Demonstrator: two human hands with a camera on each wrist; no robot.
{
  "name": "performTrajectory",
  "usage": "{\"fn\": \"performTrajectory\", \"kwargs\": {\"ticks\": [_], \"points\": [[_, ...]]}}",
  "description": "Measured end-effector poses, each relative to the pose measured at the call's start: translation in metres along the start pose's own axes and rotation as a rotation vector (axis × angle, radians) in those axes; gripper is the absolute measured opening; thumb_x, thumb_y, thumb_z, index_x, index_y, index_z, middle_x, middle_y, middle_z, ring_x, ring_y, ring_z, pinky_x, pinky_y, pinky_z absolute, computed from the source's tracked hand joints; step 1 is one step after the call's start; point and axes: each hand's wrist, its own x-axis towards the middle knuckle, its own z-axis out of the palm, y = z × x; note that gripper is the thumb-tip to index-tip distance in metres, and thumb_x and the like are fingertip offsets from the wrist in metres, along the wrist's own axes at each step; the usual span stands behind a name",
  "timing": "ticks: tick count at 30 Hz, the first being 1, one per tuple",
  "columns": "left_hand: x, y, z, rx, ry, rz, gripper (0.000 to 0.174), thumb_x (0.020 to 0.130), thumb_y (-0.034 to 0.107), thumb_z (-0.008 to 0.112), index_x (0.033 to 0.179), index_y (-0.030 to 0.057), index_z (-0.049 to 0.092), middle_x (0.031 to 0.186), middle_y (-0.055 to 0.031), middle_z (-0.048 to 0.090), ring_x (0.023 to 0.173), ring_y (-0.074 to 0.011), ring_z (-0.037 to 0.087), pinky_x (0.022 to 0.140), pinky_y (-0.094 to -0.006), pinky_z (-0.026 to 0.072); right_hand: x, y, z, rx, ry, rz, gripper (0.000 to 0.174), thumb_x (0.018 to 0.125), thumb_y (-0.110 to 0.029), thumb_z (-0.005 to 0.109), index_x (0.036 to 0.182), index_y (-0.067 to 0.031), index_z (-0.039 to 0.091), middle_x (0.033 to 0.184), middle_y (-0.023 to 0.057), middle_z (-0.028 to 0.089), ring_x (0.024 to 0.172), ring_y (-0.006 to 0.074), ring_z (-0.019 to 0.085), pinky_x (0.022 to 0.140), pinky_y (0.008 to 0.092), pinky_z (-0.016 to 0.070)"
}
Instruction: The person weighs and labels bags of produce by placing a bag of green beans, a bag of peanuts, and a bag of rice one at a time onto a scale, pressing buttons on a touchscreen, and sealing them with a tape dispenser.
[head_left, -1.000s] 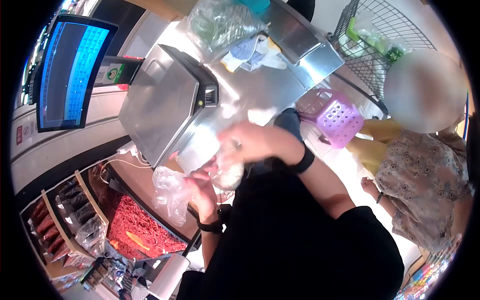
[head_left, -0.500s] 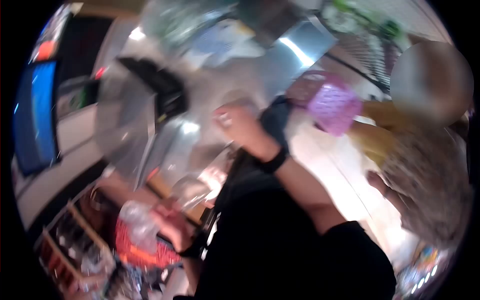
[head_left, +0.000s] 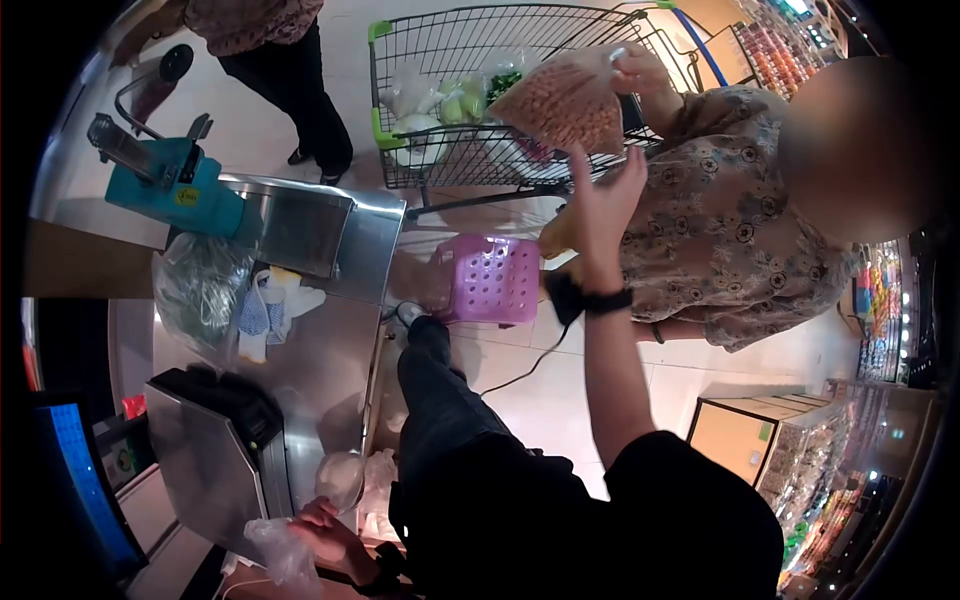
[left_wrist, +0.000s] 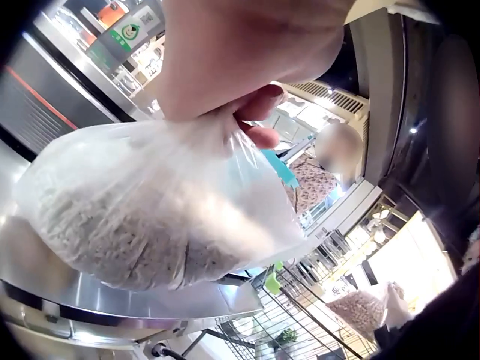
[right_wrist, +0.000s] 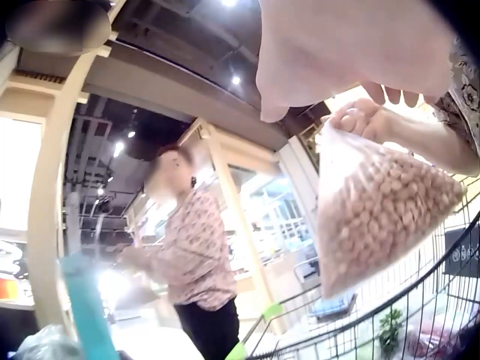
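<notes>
Plainly, the person's left hand (head_left: 334, 541), at the lower left of the head view, pinches the gathered neck of a translucent white plastic bag with pale greyish contents (left_wrist: 142, 217); that bag spreads across the left and middle of the left wrist view, below the curled fingers, with a steel surface behind it; the person's right hand (head_left: 605, 215), right of centre in the head view, has its fingers spread and grips nothing; its fingertips are at the lower edge of a clear plastic bag of light-brown nut-like pieces (head_left: 572, 105), in the upper right, though I cannot tell whether they touch it; a second person's hand (head_left: 641, 72) holds that bag by its top, and the sleeve beside it belongs to a sheer brown flower-patterned blouse (head_left: 690, 220).

Behind the nut bag, across the top of the frame, stands a black wire shopping cart with green corners (head_left: 381, 131); near the centre sits a pink perforated plastic basket (head_left: 497, 280); at the left are a teal machine (head_left: 170, 185), white-and-blue cloth gloves (head_left: 270, 310) and a stainless steel counter (head_left: 330, 375).
</notes>
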Motion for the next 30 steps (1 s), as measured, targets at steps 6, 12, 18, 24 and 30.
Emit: {"fn": "performTrajectory", "kwargs": {"ticks": [6, 12, 18, 24, 30], "points": [[0.008, 0.003, 0.024, 0.007, -0.133, -0.028, 0.05, 0.1, 0.041, 0.025, 0.063, 0.0099, 0.037, 0.055, -0.0017, 0.032, 0.056, -0.0173, 0.039, 0.068, -0.0318, 0.0358, 0.071, 0.002, 0.054, -0.102, -0.286, 0.141, 0.113, 0.056, -0.071, 0.07, 0.128, 0.0108, 0.039, 0.132, 0.0318, 0.036, 0.126, 0.0424, 0.034, 0.105, 0.0471, 0.0268], [0.003, 0.004, 0.041, 0.015, -0.083, -0.09, 0.05, 0.1, 0.042, 0.025, 0.063, 0.0097, 0.037, 0.055, -0.0016, 0.032, 0.055, -0.0183, 0.04, 0.069, -0.0335, 0.0377, 0.058, -0.053, 0.069, 0.179, -0.22, 0.445, 0.091, 0.058, -0.066, 0.071, 0.114, 0.0051, 0.057, 0.114, 0.0252, 0.055, 0.113, 0.0378, 0.049, 0.105, 0.0482, 0.0244], [0.001, 0.002, 0.066, 0.055, -0.033, -0.175, 0.048, 0.1, 0.04, 0.025, 0.065, 0.0086, 0.035, 0.067, -0.0068, 0.042, 0.068, -0.0187, 0.044, 0.072, -0.0304, 0.0363, 0.028, -0.096, 0.094, 0.186, -0.13, 0.336, 0.052, 0.074, -0.04, 0.069, 0.102, 0.0036, 0.063, 0.101, 0.0211, 0.063, 0.099, 0.0366, 0.058, 0.095, 0.0386, 0.0381], [0.021, 0.004, 0.092, 0.091, -0.219, -0.276, 0.046, 0.101, 0.035, 0.023, 0.069, 0.0067, 0.038, 0.07, -0.0092, 0.045, 0.066, -0.0194, 0.044, 0.077, -0.031, 0.0379, 0.009, -0.101, 0.102, 0.798, -0.553, 0.228, 0.041, 0.08, -0.008, 0.061, 0.118, 0.0046, 0.053, 0.111, 0.0096, 0.06, 0.099, 0.0169, 0.057, 0.088, 0.029, 0.0432], [0.059, 0.014, 0.123, 0.099, -0.385, -0.195, 0.047, 0.1, 0.036, 0.024, 0.068, 0.0059, 0.039, 0.066, -0.0096, 0.045, 0.066, -0.0207, 0.045, 0.072, -0.032, 0.0366, -0.034, -0.15, 0.063, 1.065, -1.053, 0.26, 0.044, 0.071, 0.002, 0.051, 0.116, 0.0038, 0.054, 0.124, 0.0098, 0.049, 0.112, 0.0167, 0.048, 0.096, 0.0282, 0.0363]]}}
